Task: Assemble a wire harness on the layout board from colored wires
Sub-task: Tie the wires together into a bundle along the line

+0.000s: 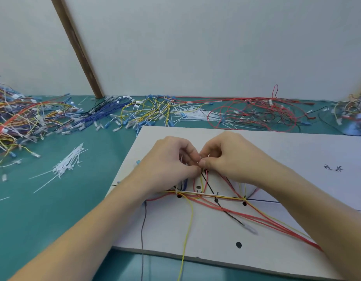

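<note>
The layout board (pixel 277 155) was a white flat sheet lying on the green bench (pixel 54 209), in front of the person. On it were black dots and thin drawn lines, and some small black handwriting near its right side, too blurred to read. Several colored wires (pixel 232 211) lay across the board: red ones running to the lower right, a yellow one (pixel 187 226) hanging over the near edge, a black one ending in a pale connector (pixel 250 228), and a white one lying along a horizontal line.

The left hand (pixel 167 161) and the right hand (pixel 226 157) met above the middle of the board, fingertips touching. The fingers of both hands were curled and pinched something thin at the point where the wires came together. It looked like a white strip, maybe a tie, but it was too small and too covered to tell for sure.

On the bench to the left of the board lay a loose bundle of white cable ties (pixel 68 165). Along the wall lay piles of wires: a mixed tangle at the far left (pixel 19 118), blue and yellow ones (pixel 135 110) in the middle, red ones (pixel 256 112) to the right. Another pile at the far right was cut off by the frame edge.
</note>
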